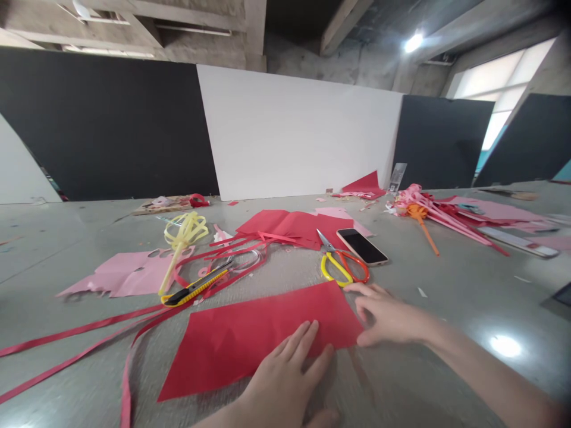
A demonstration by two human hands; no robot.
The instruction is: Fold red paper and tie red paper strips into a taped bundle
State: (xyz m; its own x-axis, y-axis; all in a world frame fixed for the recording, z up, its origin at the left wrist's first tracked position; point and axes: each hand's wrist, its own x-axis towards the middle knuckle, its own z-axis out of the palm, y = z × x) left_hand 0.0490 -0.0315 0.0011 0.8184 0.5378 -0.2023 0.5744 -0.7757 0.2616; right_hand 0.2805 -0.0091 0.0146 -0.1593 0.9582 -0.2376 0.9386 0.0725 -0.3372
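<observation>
A red sheet of paper (pixel 250 333) lies flat on the grey tabletop in front of me. My left hand (pixel 289 374) rests palm down on its lower right part, fingers outstretched. At the sheet's right edge is my right hand (pixel 383 315), thumb and fingers spread apart, the thumb by the lower corner and the fingertips near the upper one. Just beyond those fingertips sit scissors (pixel 341 264) with one yellow and one orange-red handle. A yellow-and-black utility knife (pixel 196 288) lies past the sheet's upper left corner.
A phone (pixel 362 246) lies beside the scissors. Behind are more red paper (pixel 289 226), a cut pink sheet (pixel 129 273), a yellow looped paper piece (pixel 185 232) and red strips (pixel 80 327). Pink and orange paper pieces (pixel 419 208) lie at right. White and black panels (pixel 298 137) line the back.
</observation>
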